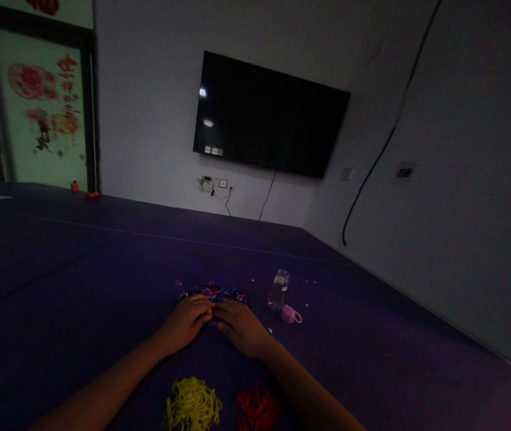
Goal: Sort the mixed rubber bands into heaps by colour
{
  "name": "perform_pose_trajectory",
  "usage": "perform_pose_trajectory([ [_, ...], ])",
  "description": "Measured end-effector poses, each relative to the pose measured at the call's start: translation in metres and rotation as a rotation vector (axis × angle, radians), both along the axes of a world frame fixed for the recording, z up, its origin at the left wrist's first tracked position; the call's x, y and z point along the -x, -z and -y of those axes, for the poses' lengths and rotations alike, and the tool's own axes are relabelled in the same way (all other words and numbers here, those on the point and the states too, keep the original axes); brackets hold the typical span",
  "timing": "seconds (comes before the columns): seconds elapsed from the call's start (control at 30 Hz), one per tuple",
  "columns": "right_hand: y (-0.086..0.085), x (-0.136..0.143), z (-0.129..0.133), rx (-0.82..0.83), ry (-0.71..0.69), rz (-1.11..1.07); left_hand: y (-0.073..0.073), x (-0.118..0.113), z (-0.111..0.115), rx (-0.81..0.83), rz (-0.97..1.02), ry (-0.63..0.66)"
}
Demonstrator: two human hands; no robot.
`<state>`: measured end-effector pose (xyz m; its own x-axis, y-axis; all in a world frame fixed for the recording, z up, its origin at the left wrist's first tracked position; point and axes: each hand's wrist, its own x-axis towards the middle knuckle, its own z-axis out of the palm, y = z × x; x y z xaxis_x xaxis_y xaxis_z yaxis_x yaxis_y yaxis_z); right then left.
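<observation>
Ahead of me on the purple surface lies a low heap of mixed coloured elastic bands (212, 291), mostly blue, black and pink. My left hand (187, 318) rests at the heap's near side, its fingers bent and pressed together; whatever they hold is hidden. My right hand (242, 326) lies palm down beside it, fingers stretched over the near edge of the heap. The fingertips of both hands meet or nearly meet. Closer to me, between my forearms, are a pile of yellow bands (193, 404) and a pile of red bands (257, 408).
Right of the heap a clear bottle (278, 290) lies or leans, with a pink looped cap (290, 314) by its base. White scraps (270, 330) dot the purple surface (79, 287). Small orange objects (74, 187) sit at the far left edge. A television (271, 114) hangs on the wall.
</observation>
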<state>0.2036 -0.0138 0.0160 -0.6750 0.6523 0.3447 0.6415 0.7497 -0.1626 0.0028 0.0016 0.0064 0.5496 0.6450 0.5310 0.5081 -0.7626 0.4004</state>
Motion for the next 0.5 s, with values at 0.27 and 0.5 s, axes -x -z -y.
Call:
perform_pose_trajectory([
  [0.27, 0.0001, 0.0002, -0.0009, -0.029, 0.006, -0.012, 0.0054, 0.0005, -0.0025, 0.004, -0.033, -0.073],
  [0.5, 0.0037, -0.0006, -0.0029, -0.017, 0.000, -0.053, 0.0087, 0.0028, -0.0048, 0.006, -0.005, -0.106],
])
